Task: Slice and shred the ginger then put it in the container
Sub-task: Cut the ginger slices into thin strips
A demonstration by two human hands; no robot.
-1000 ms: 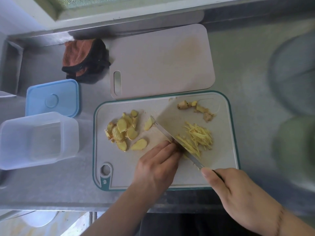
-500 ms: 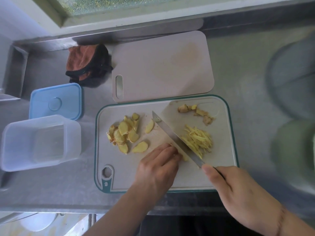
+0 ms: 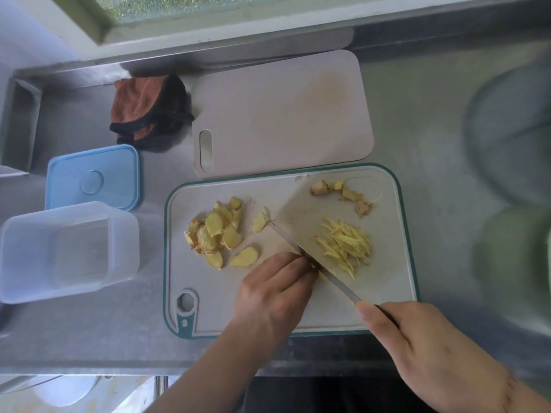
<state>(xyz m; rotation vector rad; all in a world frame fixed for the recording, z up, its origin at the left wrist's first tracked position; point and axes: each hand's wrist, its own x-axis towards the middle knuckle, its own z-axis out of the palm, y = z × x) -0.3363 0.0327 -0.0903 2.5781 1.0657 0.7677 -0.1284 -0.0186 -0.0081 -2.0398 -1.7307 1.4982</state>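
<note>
**Ginger prep roughly halfway – shredding underway, container not filled yet**

While the shredding is being carried on, only one view is being offered, the head camera looking down, so everything is being read from that.

Progress first. Slicing looks mostly done: a heap of ginger slices (image 3: 216,234) is being kept on the left part of the green-rimmed cutting board (image 3: 396,293), with one loose slice (image 3: 245,257) lying just beside the heap. A smaller pile of ginger shreds (image 3: 346,245) is being built up on the right of the blade. Knobbly offcuts (image 3: 343,193) are being left near the far edge of the board. Nothing is being held in the clear container (image 3: 68,251) yet; it's sitting well apart to the left of the board, with its blue lid (image 3: 92,177) lying off, just behind it. So by my reckoning most slices are still waiting to be shredded, and the whole transfer is still to be done.

Hands now. The knife (image 3: 301,251) is being held by the right hand (image 3: 423,347), fingers wrapped around the handle, forefinger extended toward the blade, tip pointing away to the upper left. A bit of ginger is being pinned under the curled fingertips of the left hand (image 3: 274,293), knuckles right against the blade's side; that piece is mostly hidden, only a yellow edge being shown at the blade.
</note>
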